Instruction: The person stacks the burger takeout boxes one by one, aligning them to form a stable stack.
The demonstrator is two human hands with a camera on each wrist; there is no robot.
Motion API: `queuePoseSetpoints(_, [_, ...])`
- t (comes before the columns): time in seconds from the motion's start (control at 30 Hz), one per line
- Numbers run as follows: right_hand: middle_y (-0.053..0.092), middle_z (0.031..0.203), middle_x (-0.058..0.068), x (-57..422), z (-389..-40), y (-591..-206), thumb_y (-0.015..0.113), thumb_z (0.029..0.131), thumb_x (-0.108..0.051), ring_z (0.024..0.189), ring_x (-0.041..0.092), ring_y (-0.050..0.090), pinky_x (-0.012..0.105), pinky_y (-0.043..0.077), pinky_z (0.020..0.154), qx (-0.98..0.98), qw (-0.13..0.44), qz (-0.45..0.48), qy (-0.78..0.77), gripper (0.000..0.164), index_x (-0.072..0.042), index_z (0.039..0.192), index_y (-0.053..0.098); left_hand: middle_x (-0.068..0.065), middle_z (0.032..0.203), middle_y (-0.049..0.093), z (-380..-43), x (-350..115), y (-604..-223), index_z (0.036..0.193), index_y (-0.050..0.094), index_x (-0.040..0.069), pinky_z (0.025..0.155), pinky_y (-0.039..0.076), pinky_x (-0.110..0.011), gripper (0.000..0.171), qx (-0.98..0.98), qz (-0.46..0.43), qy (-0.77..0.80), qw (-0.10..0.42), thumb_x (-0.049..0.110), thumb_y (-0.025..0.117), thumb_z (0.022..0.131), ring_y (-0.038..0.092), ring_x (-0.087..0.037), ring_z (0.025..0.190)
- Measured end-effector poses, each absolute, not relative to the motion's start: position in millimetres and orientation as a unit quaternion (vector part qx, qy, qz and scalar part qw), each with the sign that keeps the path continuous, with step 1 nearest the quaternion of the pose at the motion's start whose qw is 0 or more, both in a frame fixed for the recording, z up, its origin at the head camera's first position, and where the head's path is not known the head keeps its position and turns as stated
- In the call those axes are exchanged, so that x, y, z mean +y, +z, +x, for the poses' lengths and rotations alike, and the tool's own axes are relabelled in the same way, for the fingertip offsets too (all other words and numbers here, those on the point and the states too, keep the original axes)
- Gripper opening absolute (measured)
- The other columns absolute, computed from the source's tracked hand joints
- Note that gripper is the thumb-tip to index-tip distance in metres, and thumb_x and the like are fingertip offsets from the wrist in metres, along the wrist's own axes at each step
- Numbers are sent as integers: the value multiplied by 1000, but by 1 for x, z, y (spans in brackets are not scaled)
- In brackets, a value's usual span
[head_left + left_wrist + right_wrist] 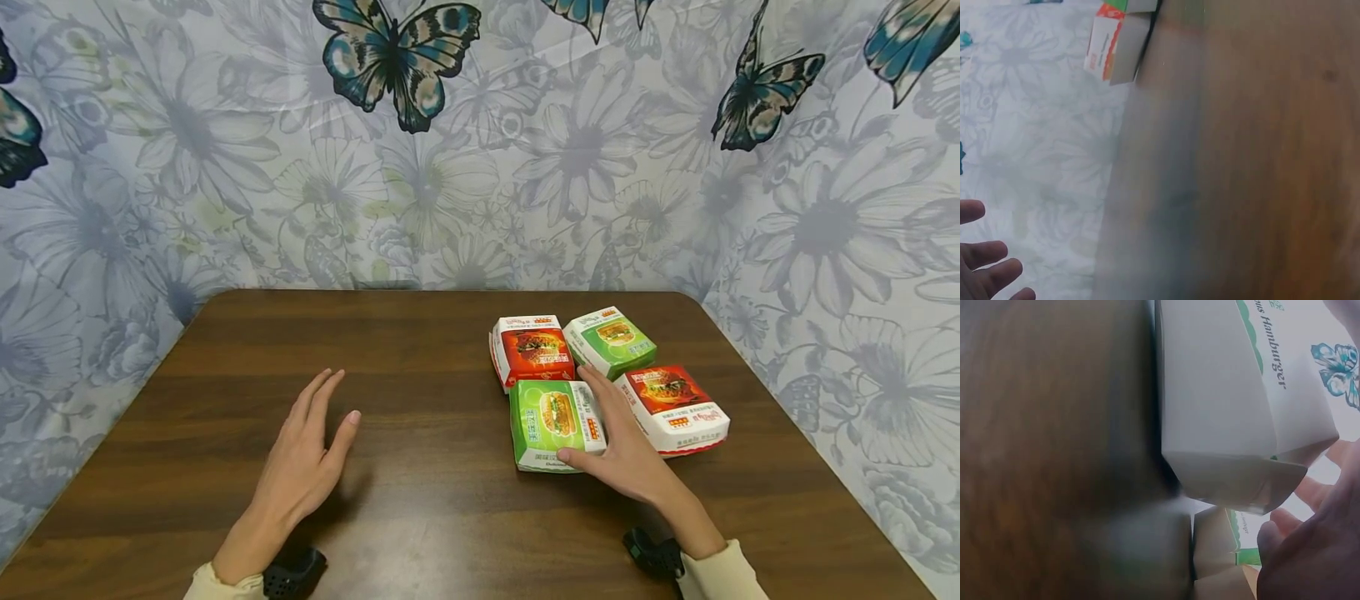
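Observation:
Four-sided cartons with burger pictures stand together on the right of the table. My right hand (626, 454) holds the front green burger box (558, 417) by its right side, thumb at the near face and fingers toward the far corner. In the right wrist view this box (1222, 387) reads "Hamburger"; beside it the fingers (1285, 522) reach past its corner. Behind it sits a red burger box (536, 354), with a second green box (611, 342) next to that. Another red box (671, 408) is right of my hand. My left hand (300, 454) hovers over the table with nothing in it, fingers spread.
The brown wooden table (420, 350) has its far edge against a flowered, butterfly-printed backdrop (450, 192). Black wrist devices (294, 573) are worn on both arms, below pale sleeves. In the left wrist view, boxes (1107, 47) show near the top.

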State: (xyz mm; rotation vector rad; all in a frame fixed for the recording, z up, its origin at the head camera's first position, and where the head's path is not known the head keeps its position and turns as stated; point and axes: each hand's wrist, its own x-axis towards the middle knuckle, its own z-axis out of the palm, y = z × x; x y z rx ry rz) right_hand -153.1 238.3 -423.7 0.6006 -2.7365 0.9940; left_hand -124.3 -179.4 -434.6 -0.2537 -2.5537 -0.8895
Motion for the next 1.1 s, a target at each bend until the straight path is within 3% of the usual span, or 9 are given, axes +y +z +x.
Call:
queuePoseSetpoints(0.3, [14,159,-8,235,-163,-429,82,67,-55,144,26,18,66,25,106,-916,61,181,352,112,-33,154,14,-4,156,27,-135,-181,-443,151,26,31,101,35,-61,55,-896,-107,-387,187,31,49,101,33,-36,139])
queuePoseSetpoints(0.63, [18,157,-10,232,-175,-435,83,63,-59,140,19,23,58,28,107,-916,52,184,352,116,-31,154,15,-6,155,28,-147,-183,-450,150,30,26,104,30,-63,50,-878,-132,-431,163,27,45,103,29,-36,141])
queuePoseSetpoints(0.77, [18,157,-11,231,-180,-438,83,62,-60,139,16,24,55,29,106,-917,52,189,349,118,-31,154,15,-7,155,29,-151,-183,-451,150,31,23,103,34,-61,49,-873,-136,-441,158,26,45,103,35,-37,137])
queuePoseSetpoints(0.93, [18,157,-12,230,-185,-439,81,63,-62,138,14,25,53,31,106,-918,52,189,345,118,-31,154,14,-5,154,31,-157,-185,-451,148,32,30,102,37,-57,48,-867,-131,-457,148,27,46,103,42,-37,132])
queuePoseSetpoints(1.1, [19,157,-12,229,-190,-438,80,63,-63,135,14,28,52,34,105,-919,54,186,343,117,-31,154,14,-5,153,33,-166,-186,-451,148,31,31,105,36,-53,48,-864,-135,-465,141,27,45,103,40,-34,134])
